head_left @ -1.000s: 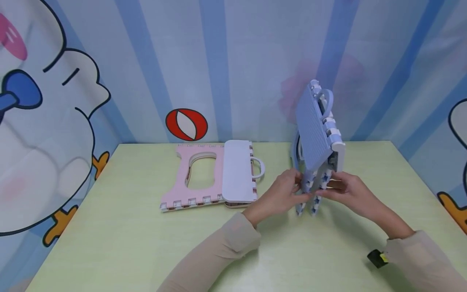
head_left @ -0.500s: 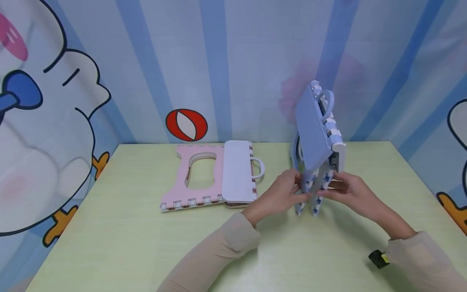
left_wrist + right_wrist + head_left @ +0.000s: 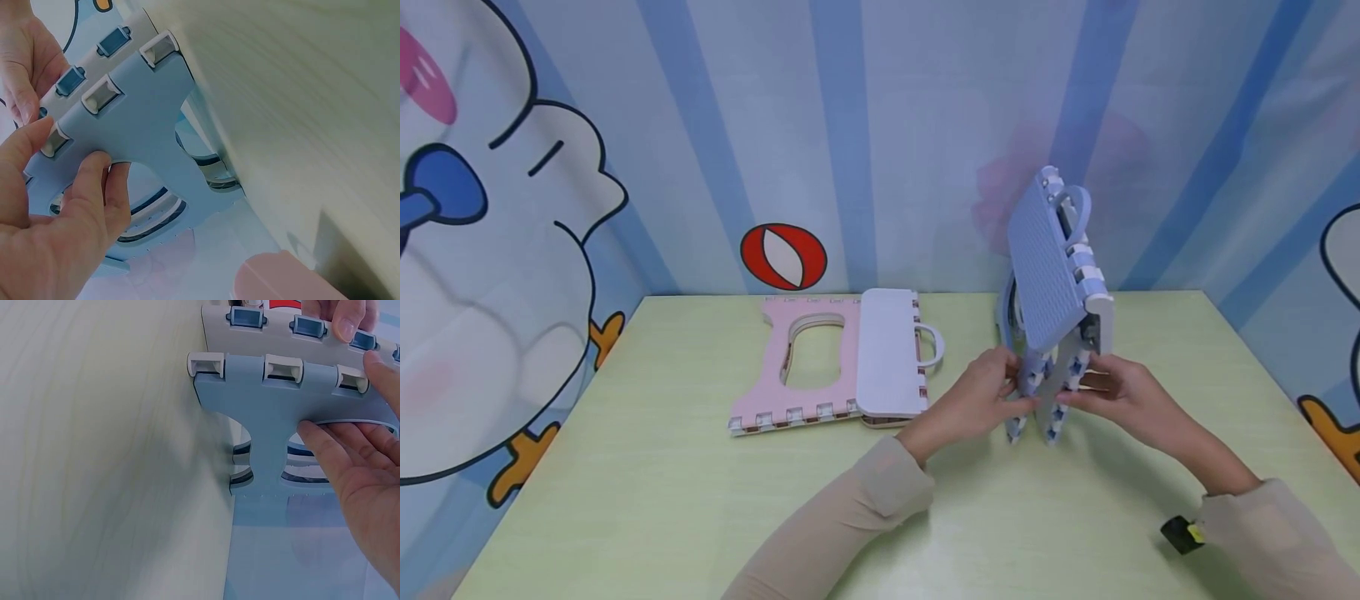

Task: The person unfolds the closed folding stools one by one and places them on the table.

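A blue folding step stool [image 3: 1041, 258] stands partly unfolded on the table's right side, its ridged top panel tilted and its carry handle [image 3: 1078, 212] facing right. My left hand [image 3: 981, 396] grips the left leg panel, thumb along the hinged edge and fingers through the cut-out, as the left wrist view shows. Opposite it, my right hand [image 3: 1131, 400] holds the right leg panel [image 3: 262, 419] the same way, fingers in its opening. A narrow gap separates the two panels at the bottom. A pink folding stool [image 3: 816, 400] with a white top flap [image 3: 887, 350] lies flat at left.
The pale green table [image 3: 662, 500] ends at a blue striped backdrop [image 3: 910, 150] with cartoon prints. A white loop handle [image 3: 934, 346] sticks out of the pink stool toward my left hand. A small black object [image 3: 1182, 533] with a yellow tab sits by my right sleeve.
My right hand has shifted slightly right with its leg panel, so the gap between the blue stool's panels has widened a little. The left hand and the pink stool stay put.
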`<state>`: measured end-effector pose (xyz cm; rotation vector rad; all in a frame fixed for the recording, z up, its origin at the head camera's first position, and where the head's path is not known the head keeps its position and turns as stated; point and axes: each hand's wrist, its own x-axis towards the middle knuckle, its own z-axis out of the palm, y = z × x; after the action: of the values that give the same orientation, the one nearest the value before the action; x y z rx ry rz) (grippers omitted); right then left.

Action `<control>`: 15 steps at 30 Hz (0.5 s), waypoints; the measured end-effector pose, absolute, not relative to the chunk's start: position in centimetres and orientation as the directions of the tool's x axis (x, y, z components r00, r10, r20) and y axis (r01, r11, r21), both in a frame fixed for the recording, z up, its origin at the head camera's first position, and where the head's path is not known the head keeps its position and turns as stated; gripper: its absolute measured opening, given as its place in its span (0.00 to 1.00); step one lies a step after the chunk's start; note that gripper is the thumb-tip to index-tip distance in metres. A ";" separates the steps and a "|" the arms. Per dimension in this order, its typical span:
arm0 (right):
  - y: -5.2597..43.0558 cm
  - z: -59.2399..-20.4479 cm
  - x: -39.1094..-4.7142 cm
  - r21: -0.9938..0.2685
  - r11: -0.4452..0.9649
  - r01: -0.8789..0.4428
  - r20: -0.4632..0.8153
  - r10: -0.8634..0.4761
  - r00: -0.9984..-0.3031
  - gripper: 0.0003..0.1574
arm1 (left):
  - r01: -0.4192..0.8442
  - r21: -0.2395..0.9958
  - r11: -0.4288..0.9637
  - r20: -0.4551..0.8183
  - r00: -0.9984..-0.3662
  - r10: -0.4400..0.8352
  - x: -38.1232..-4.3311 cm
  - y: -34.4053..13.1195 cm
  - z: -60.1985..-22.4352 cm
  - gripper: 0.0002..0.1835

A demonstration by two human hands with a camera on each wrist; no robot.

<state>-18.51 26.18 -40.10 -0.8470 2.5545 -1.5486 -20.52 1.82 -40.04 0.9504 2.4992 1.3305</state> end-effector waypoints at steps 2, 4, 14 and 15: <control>26.2 -40.1 -18.5 -0.832 0.350 -0.431 0.243 -0.468 -0.849 0.40 | 0.457 0.792 0.404 0.148 -0.788 0.598 -20.5 1.8 -40.1 0.18; 26.3 -40.1 -18.5 -0.835 0.342 -0.431 0.244 -0.471 -0.848 0.40 | 0.455 0.792 0.407 0.145 -0.788 0.598 -20.5 1.8 -40.1 0.18; 26.4 -40.0 -18.5 -0.824 0.373 -0.426 0.233 -0.462 -0.856 0.39 | 0.430 0.808 0.402 0.126 -0.793 0.596 -20.5 1.7 -40.1 0.19; 26.4 -40.0 -18.4 -0.821 0.379 -0.426 0.232 -0.460 -0.857 0.38 | 0.430 0.810 0.399 0.127 -0.793 0.596 -20.5 1.7 -40.2 0.19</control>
<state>-18.44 26.36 -39.96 -0.8291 2.5795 -1.5190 -20.46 1.72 -40.16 0.9169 2.4698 1.3450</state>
